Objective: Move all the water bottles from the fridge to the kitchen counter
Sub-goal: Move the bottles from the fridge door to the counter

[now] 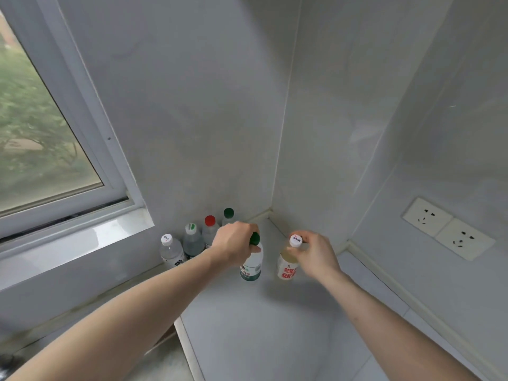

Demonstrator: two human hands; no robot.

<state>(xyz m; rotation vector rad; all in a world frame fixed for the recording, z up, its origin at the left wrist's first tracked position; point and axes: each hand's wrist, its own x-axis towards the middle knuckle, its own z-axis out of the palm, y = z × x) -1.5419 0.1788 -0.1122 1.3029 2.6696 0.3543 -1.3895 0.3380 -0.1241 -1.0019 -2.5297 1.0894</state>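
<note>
On the white kitchen counter [261, 320], my left hand [233, 247] grips the neck of a green-capped water bottle [251, 266] that stands upright. My right hand [314, 254] pinches the white cap and neck of a yellowish bottle with a red and white label [286, 266], also upright on the counter. Behind them, along the wall, stand several more bottles: a white-capped one [171, 250], a green-and-white-capped one [192, 240], a red-capped one [209, 229] and a dark-green-capped one [228, 215]. The fridge is out of view.
The counter ends in a corner between two pale walls [270, 213]. A window [41, 133] with a wide sill [71, 243] is at the left. Two wall sockets [448, 228] sit at the right. The counter's left edge [187, 350] drops off near my left arm.
</note>
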